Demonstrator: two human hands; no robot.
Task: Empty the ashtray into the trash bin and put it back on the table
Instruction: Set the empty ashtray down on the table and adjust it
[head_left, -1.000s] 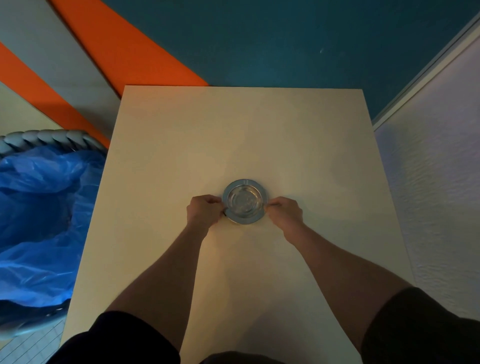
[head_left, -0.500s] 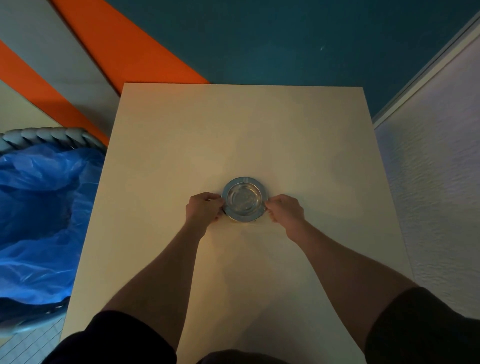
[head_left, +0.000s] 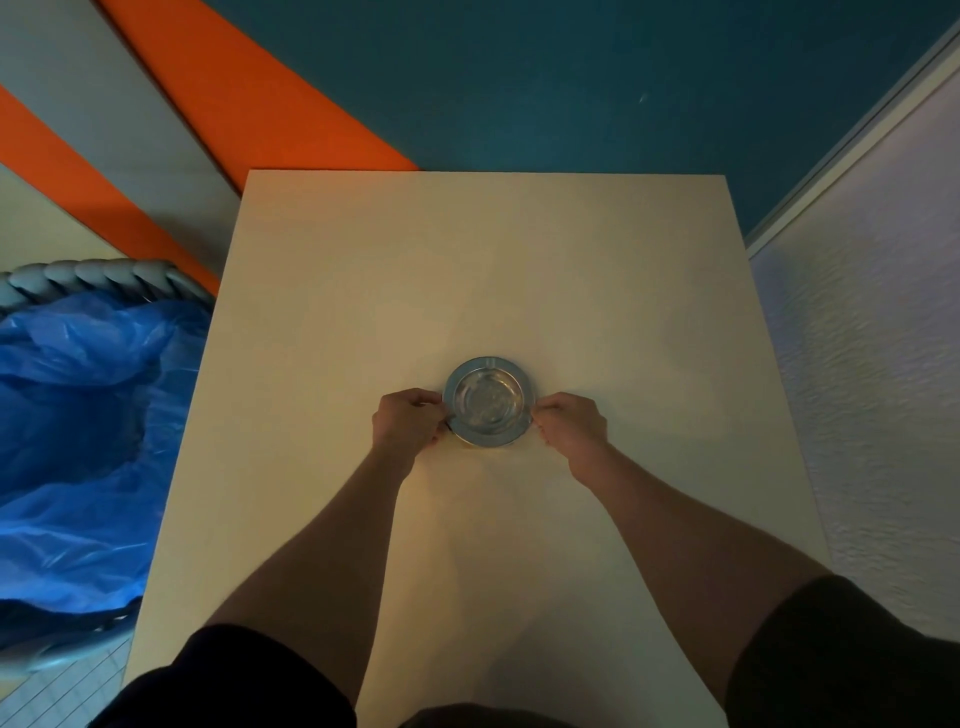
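Observation:
A round metal ashtray (head_left: 488, 401) sits flat in the middle of the pale table (head_left: 363, 291). Its bowl looks shiny, with no contents that I can make out. My left hand (head_left: 408, 420) pinches its left rim, and my right hand (head_left: 571, 422) pinches its right rim. The trash bin (head_left: 78, 274), grey-rimmed and lined with a blue plastic bag (head_left: 78, 426), stands on the floor by the table's left edge.
A white textured wall (head_left: 872, 389) runs close along the table's right side. Behind the table the wall is teal with orange and grey diagonal stripes. Tiled floor shows at the bottom left corner.
Both hands stay on the ashtray's rim. Ashtray and hands hold their place on the table; only the view shifts slightly.

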